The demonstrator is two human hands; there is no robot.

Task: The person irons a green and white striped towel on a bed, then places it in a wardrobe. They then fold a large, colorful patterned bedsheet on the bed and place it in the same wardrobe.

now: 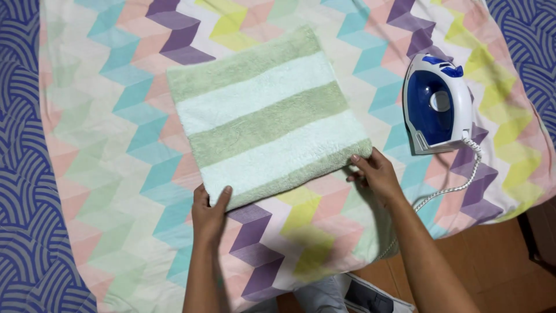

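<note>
Here my left hand (pixel 209 211) pinches the near left corner of the folded green-and-white towel (pixel 267 119), and my right hand (pixel 376 174) pinches its near right corner. The towel lies flat on the zigzag sheet (pixel 104 145). I judge an even pull keeps the edge straight. The iron (pixel 437 104) stands just right of the towel; left of it lies open sheet.

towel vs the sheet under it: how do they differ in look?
The towel has broad green and white stripes; the sheet has a multicolour chevron print. The towel looks thick and fluffy, the sheet thin and flat. The left hand and right hand grip the towel's near edge. Both lie flat.
</note>
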